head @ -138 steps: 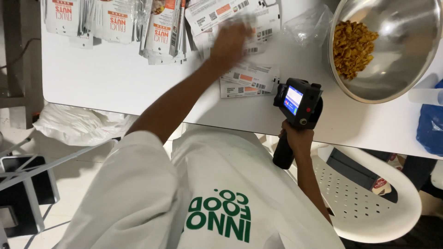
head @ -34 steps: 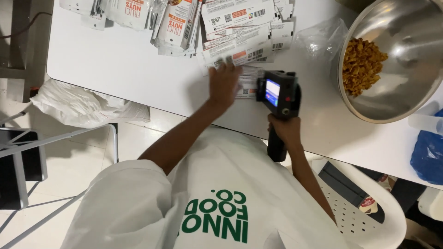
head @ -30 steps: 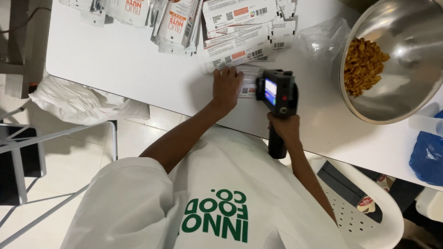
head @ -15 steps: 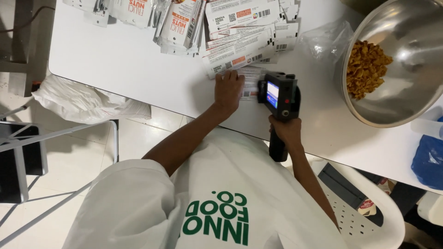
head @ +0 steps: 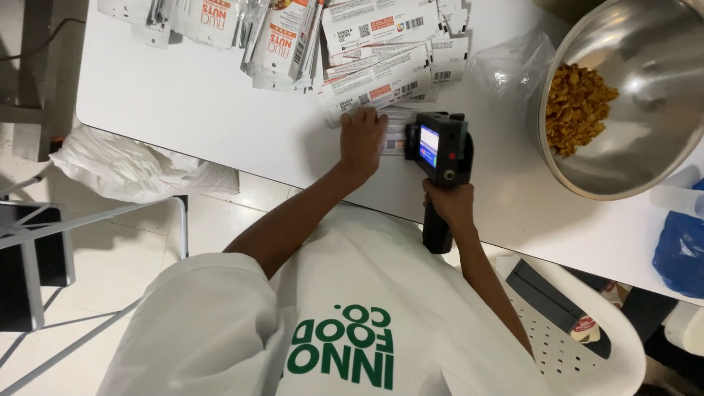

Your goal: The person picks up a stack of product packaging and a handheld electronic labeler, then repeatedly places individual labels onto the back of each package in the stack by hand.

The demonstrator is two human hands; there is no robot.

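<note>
My left hand [head: 363, 139] lies flat on a white printed pouch [head: 397, 139] near the front edge of the white table [head: 183, 103], holding it down. My right hand [head: 449, 207] grips the handle of a black handheld printer gun [head: 438, 147] with a small lit screen. The gun's head sits on the pouch's right end, just right of my left fingers. A stack of similar flat pouches [head: 374, 44] lies directly beyond my left hand.
A large steel bowl [head: 645, 110] with golden snack pieces [head: 576, 106] stands at the right. A crumpled clear bag [head: 513, 66] lies beside it. A blue bag [head: 678, 249] is far right, a white plastic chair [head: 587, 323] below, a white sack [head: 132, 169] on the floor left.
My left hand reached to the stack, drew a pouch back to the table's front edge and now presses it. The printer gun moved left onto that pouch.
</note>
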